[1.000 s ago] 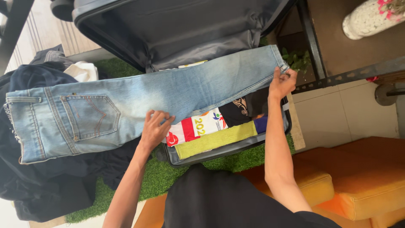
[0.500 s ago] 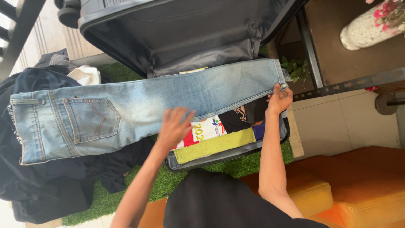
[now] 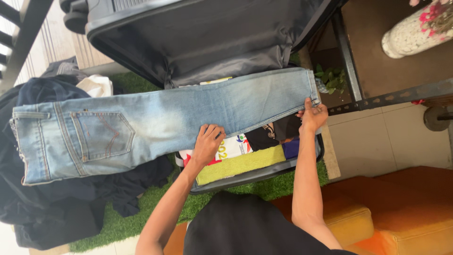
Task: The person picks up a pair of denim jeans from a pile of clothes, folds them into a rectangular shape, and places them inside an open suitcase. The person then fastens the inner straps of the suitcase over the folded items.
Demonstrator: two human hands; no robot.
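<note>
Looking down at the open suitcase, we see a pair of light blue jeans stretched lengthwise across it, the leg ends over the suitcase's right side and the waist and back pocket hanging out past its left edge onto a heap of dark clothes lying on green artificial turf. Denim like this should handle as soft but fairly heavy cloth: it drapes, it will not slip much, and nothing about it is fragile, so the hems and the thick seams look like the soundest places to take hold. Our right hand pinches the hem at the suitcase's right end, fingers closed on the cloth. Our left hand sits at the near edge of the leg, over the middle of the suitcase, fingers curled down onto the denim; whether that grip truly has the cloth or only presses on it we cannot tell from this angle. Beneath the jeans, inside the suitcase, lie folded clothes, among them a yellow-green towel along the suitcase's near wall.
</note>
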